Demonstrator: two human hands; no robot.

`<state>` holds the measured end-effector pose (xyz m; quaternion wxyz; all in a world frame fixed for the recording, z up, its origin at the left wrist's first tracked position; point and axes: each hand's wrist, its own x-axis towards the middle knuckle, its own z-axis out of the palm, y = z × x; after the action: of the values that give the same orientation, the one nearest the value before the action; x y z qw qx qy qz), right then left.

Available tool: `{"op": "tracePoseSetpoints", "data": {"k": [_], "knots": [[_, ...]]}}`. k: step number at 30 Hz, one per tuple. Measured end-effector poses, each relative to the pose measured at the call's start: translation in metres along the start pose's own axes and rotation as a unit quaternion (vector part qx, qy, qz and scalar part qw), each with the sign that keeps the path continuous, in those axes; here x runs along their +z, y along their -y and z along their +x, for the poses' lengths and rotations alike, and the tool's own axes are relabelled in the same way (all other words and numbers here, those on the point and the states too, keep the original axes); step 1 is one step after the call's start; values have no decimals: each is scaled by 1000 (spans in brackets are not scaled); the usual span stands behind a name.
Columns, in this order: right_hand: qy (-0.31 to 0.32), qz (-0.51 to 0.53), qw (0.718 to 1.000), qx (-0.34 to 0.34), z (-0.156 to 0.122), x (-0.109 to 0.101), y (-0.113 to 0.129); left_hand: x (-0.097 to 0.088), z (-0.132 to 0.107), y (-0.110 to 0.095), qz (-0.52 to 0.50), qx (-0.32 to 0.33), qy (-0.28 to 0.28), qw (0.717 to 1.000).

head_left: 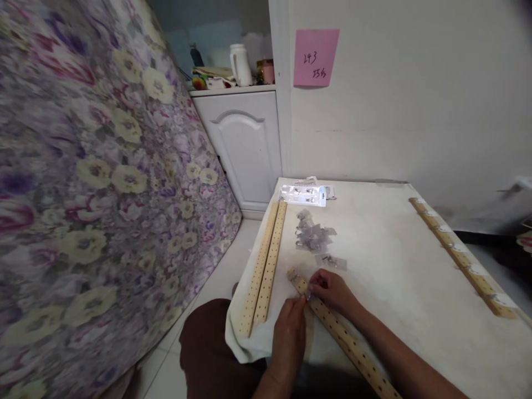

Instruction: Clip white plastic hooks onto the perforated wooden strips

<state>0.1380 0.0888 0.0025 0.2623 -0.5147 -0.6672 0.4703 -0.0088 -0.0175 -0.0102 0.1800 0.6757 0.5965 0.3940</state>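
Observation:
A pale wooden strip with rows of holes point(337, 331) lies diagonally over the near edge of the table. My left hand point(290, 327) is closed at the strip's left edge, its fingertips touching a small shiny metal hook point(308, 295). From the other side, my right hand point(332, 289) pinches at this same hook, fingers curled. How each finger grips is partly hidden. Another shiny piece point(293, 275) sits at the strip's far end. Just beyond my right hand rests a clear plastic piece with metal bits point(332, 261). Behind it is a pile of similar pieces point(312, 237).
Two more holed wooden strips point(266, 266) lie along the table's left side. At the back are clear packets point(305, 195). A strip fitted with several clear hooks point(461, 257) lies along the right edge. A floral curtain point(103, 194) hangs left; a white cabinet point(247, 147) stands behind.

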Motion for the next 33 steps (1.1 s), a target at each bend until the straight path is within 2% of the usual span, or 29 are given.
{"op": "tracePoseSetpoints", "data": {"k": [9, 19, 23, 27, 30, 33], "knots": [[3, 26, 999, 34, 4, 0, 0, -2, 4, -5, -2, -12, 6, 1000], [-10, 44, 999, 17, 2, 4, -7, -6, 4, -3, -12, -7, 9, 1000], [-22, 58, 998, 17, -6, -6, -11, -7, 4, -4, -23, -16, 13, 1000], [-32, 2, 999, -8, -37, -31, -15, -7, 4, -4, -32, -25, -8, 999], [-11, -64, 998, -14, -76, -46, -21, -6, 4, -3, -31, -39, -21, 999], [-11, -127, 992, 5, -118, -50, -32, -5, 3, -1, -30, -42, -17, 999]]}}
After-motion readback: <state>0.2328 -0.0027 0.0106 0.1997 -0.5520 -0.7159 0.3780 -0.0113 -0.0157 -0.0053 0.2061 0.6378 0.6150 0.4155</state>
